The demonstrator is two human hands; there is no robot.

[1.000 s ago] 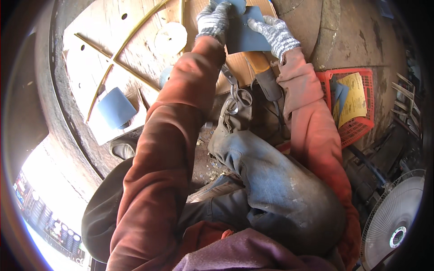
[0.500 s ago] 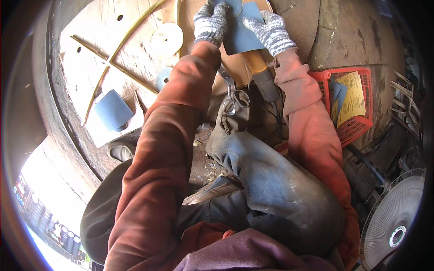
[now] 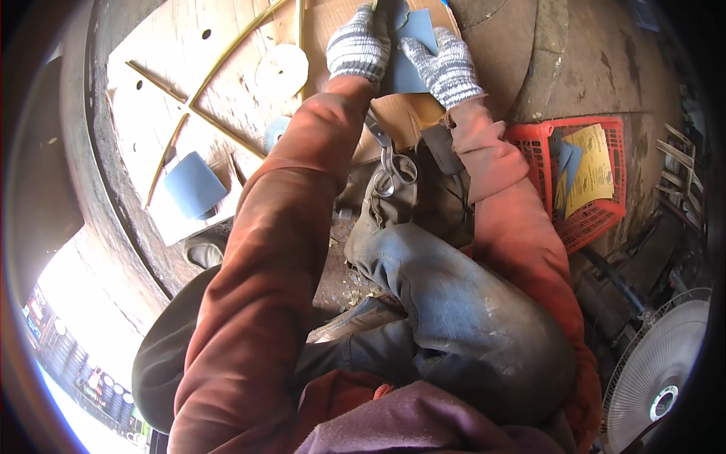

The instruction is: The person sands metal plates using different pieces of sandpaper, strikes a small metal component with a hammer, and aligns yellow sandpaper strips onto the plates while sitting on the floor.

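Both my hands wear grey-and-white striped knit gloves, at the top of the view. My right hand [image 3: 448, 72] holds a blue sheet [image 3: 409, 79] that looks like sandpaper, its thumb lying across the sheet's face. Along the sheet's left edge, my left hand [image 3: 358, 50] is closed, with a small tan tip poking up at its fingers; what it grips is hard to make out. A dark grey round-edged piece [image 3: 392, 13] overlaps the sheet's upper part. Under them lies brown cardboard [image 3: 321, 23]. Scissors [image 3: 388, 163] rest just below, near my knee.
A power tool [image 3: 441, 147] with a cord lies below my right hand. At right stand a red plastic crate [image 3: 586, 233] with yellow and blue sheets and a fan [image 3: 658, 378]. Leftward, a holed board [image 3: 155, 64] carries thin strips, a pale disc [image 3: 281, 69] and a curled blue sheet [image 3: 193, 184].
My right hand has shifted left and slightly down, covering more of the power tool's yellow part. My left hand has moved slightly right and down. The round-edged piece now looks darker.
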